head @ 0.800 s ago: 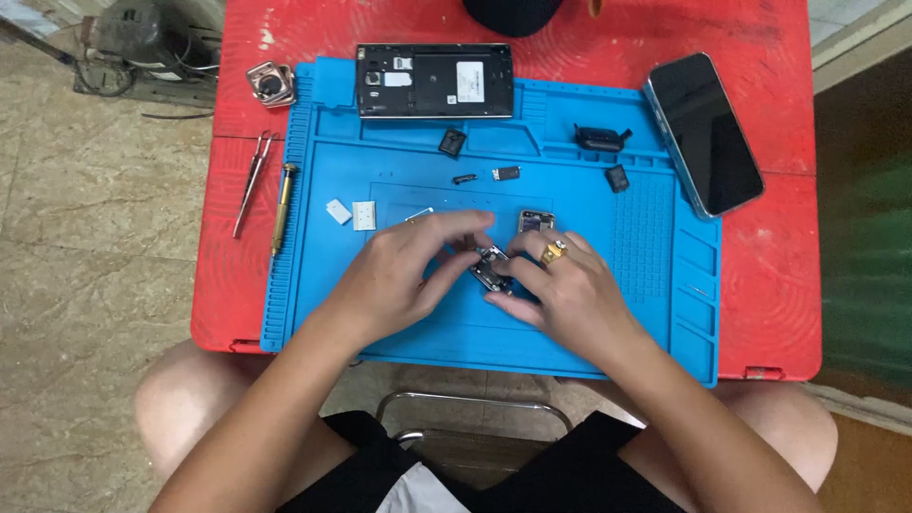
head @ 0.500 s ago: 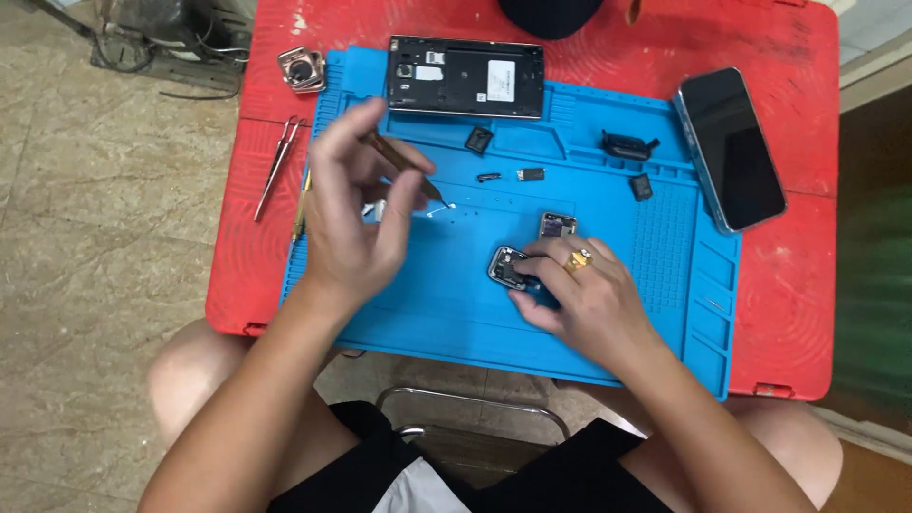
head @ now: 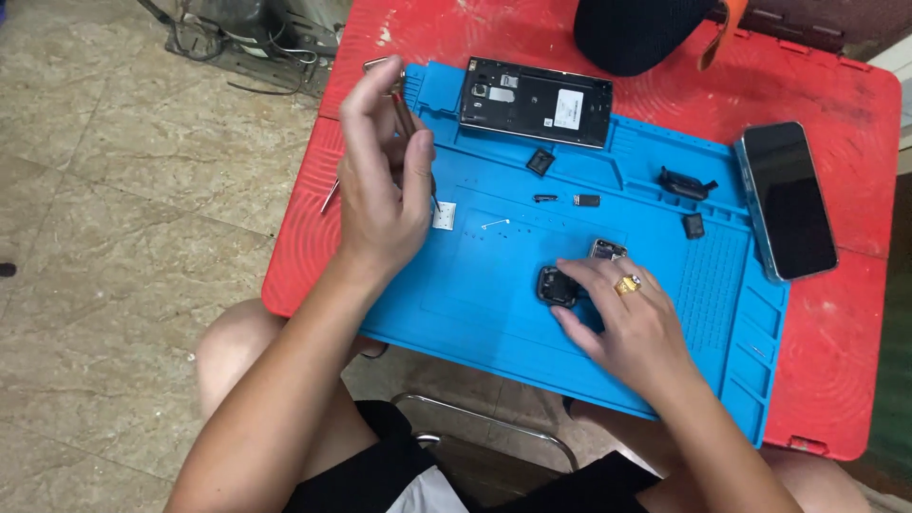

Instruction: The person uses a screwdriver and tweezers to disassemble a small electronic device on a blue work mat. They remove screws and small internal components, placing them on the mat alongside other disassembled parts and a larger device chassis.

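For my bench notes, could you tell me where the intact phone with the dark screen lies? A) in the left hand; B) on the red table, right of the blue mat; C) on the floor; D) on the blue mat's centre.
B: the dark-screened phone lies on the red table, beside the blue mat.

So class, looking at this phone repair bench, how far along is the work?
Done: the opened phone lies backless at the top of the blue mat, small parts spread out beside it. In hand: the left hand lifts a screwdriver and the right hand pins a small module. Left: the parts are still loose and the phone unclosed.
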